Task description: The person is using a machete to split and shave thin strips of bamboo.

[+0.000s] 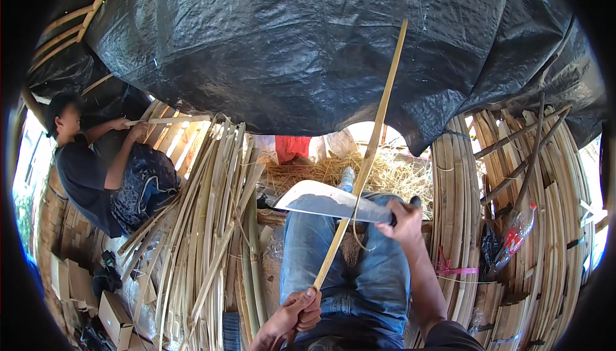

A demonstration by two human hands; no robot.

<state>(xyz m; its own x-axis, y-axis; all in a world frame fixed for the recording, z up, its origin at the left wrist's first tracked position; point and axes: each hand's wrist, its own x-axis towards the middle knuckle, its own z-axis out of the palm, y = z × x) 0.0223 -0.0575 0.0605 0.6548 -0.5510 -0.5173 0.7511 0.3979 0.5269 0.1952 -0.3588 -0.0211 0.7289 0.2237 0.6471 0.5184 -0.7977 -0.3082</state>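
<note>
My left hand (296,312) is wrapped round the lower end of a long bamboo strip (378,123), which slants up and away to the right over my lap. In my right hand (404,221) is the handle of a machete (314,198), its broad blade pointing left above my thighs. The blade lies across the strip and appears to touch it, though I cannot tell how deep the edge sits. A thin curled shaving (357,228) hangs by the crossing point. My jeans-covered legs (301,248) are beneath.
Split bamboo strips (199,222) are heaped to my left; bundled strips (452,210) stand at right. A co-worker (96,165) sits at far left, handling a strip. Shavings (404,174) lie ahead under a black tarp (289,49). A plastic bottle (515,235) and cardboard boxes (115,319) are nearby.
</note>
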